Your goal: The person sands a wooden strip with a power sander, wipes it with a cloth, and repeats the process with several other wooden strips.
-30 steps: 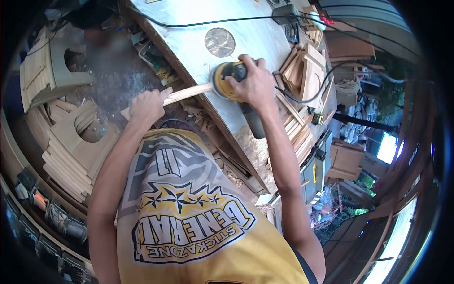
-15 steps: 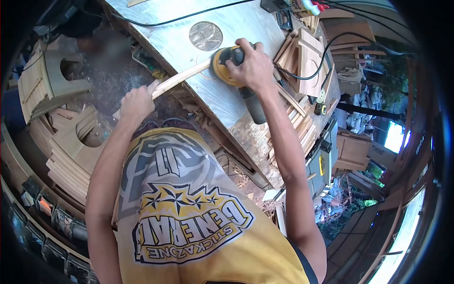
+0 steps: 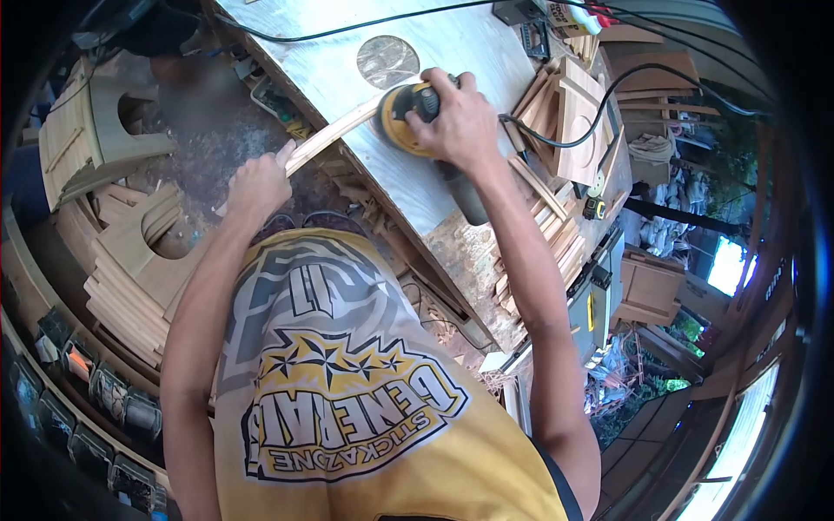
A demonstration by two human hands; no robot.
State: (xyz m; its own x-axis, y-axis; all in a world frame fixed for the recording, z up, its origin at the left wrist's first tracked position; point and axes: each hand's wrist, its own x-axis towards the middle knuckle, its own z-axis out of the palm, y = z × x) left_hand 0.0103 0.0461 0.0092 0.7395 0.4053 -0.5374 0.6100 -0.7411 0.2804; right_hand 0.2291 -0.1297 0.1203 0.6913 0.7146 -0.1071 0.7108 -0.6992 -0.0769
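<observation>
My left hand (image 3: 259,191) is closed around the near end of a narrow, pale wooden strip (image 3: 334,130). The strip reaches over the edge of the workbench (image 3: 408,187), and its far end meets the sander's pad. My right hand (image 3: 460,122) grips the top of a yellow and black orbital sander (image 3: 401,120), fingers wrapped over its black head. From the sander a dark dust canister (image 3: 467,198) sticks out toward me, below my wrist. The pad's underside is hidden. Just beyond the sander, a round cut-out (image 3: 388,62) shows in the bench's light board.
A black cable (image 3: 599,108) loops right from the sander. Wooden panels (image 3: 578,130) and a stack of strips (image 3: 547,252) lie on the bench's right side, near a tape measure (image 3: 594,208). Curved wooden pieces (image 3: 130,269) stand at left. Another cable (image 3: 347,33) crosses the bench's far side.
The sander and my right hand have shifted slightly left along the strip. My left hand has moved a little right, still holding the strip. The whole view has shifted slightly.
</observation>
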